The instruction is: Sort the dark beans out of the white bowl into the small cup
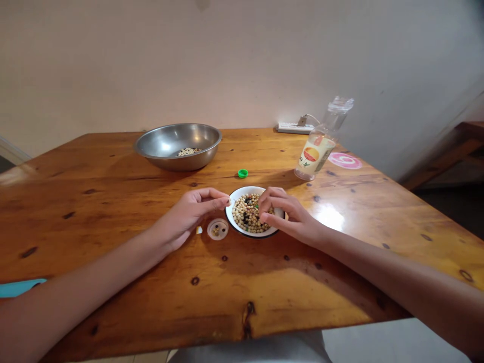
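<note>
A small white bowl [231, 199] full of pale beans mixed with a few dark ones sits at the table's middle. My right hand [285, 212] rests over its right rim, fingers curled and pinching among the beans. My left hand [191, 212] lies just left of the bowl, fingertips pinched together at its rim; whether it grips a bean is too small to tell. A small clear lid [218, 229] with a few dark bits lies under my left fingers.
A steel bowl [177, 138] with some pale beans stands at the back left. A green bottle cap [242, 173], a clear labelled bottle [321, 141], a pink sticker [345, 161] and a power strip [293, 128] lie at the back right. A blue object [18, 287] sits at the left edge.
</note>
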The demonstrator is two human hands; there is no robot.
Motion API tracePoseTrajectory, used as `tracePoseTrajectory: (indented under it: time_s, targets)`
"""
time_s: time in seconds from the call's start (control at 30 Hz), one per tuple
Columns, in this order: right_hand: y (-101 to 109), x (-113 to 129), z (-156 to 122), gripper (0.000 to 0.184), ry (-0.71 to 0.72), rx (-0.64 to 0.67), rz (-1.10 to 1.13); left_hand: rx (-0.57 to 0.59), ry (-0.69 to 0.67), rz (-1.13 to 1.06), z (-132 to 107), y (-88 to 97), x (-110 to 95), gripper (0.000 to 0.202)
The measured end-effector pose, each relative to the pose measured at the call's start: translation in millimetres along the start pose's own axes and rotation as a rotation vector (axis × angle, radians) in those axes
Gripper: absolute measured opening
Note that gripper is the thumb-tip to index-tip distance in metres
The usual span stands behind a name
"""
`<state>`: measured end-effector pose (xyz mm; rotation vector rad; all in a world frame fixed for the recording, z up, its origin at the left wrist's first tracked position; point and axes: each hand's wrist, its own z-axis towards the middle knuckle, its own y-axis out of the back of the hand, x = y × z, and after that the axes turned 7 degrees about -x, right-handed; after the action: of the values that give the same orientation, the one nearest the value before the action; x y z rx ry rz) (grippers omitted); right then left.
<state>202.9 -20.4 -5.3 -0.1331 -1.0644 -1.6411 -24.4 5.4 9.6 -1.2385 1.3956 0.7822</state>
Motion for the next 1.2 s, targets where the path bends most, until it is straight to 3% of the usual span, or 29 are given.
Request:
tracePoseTrajectory:
  time_s: [0.47, 0.77, 1.2]
  targets:
    - [0.0, -0.8, -0.1, 0.02, -0.007, 0.019, -0.018, -0.027, 0.01, 0.047, -0.6, -1.7, 1.4, 0.021]
    - [0.7, 0.0, 0.6, 0.019, -0.007, 0.024, -0.001, -0.021, -0.145, 0.209, -1.9, -1.9, 1.5, 0.019]
    - [-0.8, -0.9, 0.4, 0.014, -0.02, -0.004, -0.016, 0.02, -0.091, 0.159, -0.4, 0.1, 3.6, 0.021]
